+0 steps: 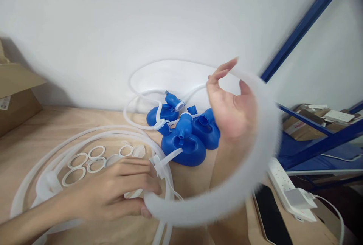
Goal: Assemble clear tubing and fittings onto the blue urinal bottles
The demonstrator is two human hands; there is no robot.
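Note:
A thick translucent tube (227, 199) curves in a wide, motion-blurred arc across the front right. My left hand (127, 188) pinches one end of it between thumb and fingers. My right hand (229, 105) is raised beside the wall, with the tube's upper part passing by its fingertips and thumb; the fingers are curved and apart, and whether they touch the tube cannot be made out. Several blue plastic containers (184, 154) with short necks and white rings stand behind my hands. Under and around my left hand lie coiled translucent tubing (42, 173) and several white rings (73, 176).
A cardboard box (19, 103) stands at the left. At the right are a black phone (270, 213), a white power strip (283, 188) with a plugged adapter, and a blue metal rack (309, 25). A white wall rises behind the wooden table (113, 114).

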